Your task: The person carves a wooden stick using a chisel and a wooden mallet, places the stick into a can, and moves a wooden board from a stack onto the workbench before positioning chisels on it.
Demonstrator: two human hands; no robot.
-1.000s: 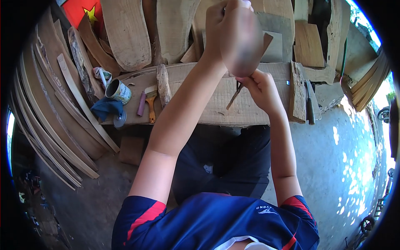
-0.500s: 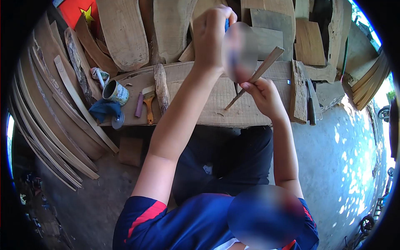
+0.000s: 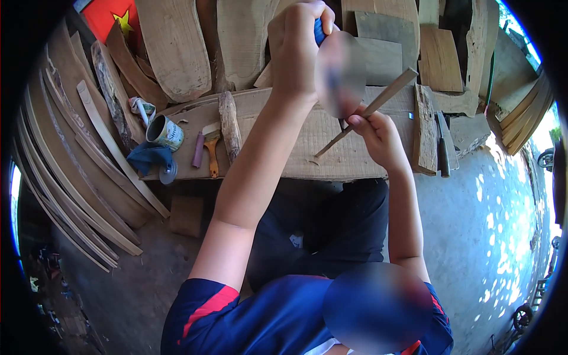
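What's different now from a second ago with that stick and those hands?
The wooden stick has tipped, its upper end swinging to the right. The left hand has shifted left, and a blue object shows more clearly in its grip. The right hand still pinches the stick. The paintbrush and tin can stayed put on the wooden bench.

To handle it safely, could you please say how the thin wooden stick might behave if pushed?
The stick looks straight, so probably fairly stiff. Being slender, it is likely light, and might snap under hard sideways pressure.
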